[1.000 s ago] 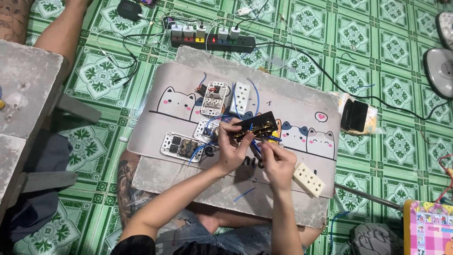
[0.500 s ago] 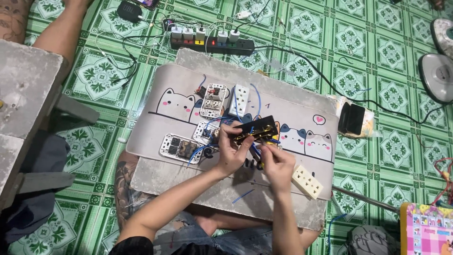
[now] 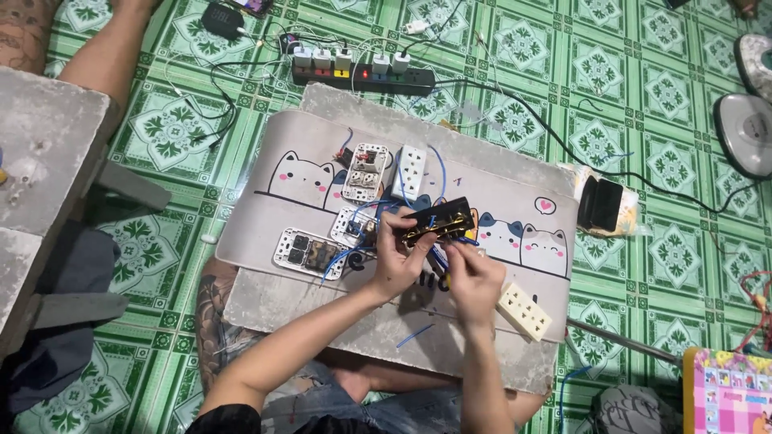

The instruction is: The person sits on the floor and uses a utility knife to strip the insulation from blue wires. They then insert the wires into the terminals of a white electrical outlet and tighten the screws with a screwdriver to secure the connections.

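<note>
My left hand (image 3: 399, 255) grips a black socket strip part with brass contact rails (image 3: 437, 223), held above the cat-pattern mat (image 3: 273, 213). My right hand (image 3: 474, 277) is just below its right end, fingers pinched at a blue wire (image 3: 438, 259) hanging from it. On the mat to the left lie several opened white socket and switch plates (image 3: 310, 252), with blue wires running between them. A cream socket plate (image 3: 524, 311) lies to the right of my right hand.
A black power strip (image 3: 363, 75) with several plugs lies beyond the mat on the green patterned floor. A black device on a wrapped packet (image 3: 605, 206) is at the right. A concrete slab (image 3: 40, 173) stands at left, a pink box (image 3: 730, 394) at bottom right.
Both hands stay on the black part with only small shifts. The view has drifted slightly.
</note>
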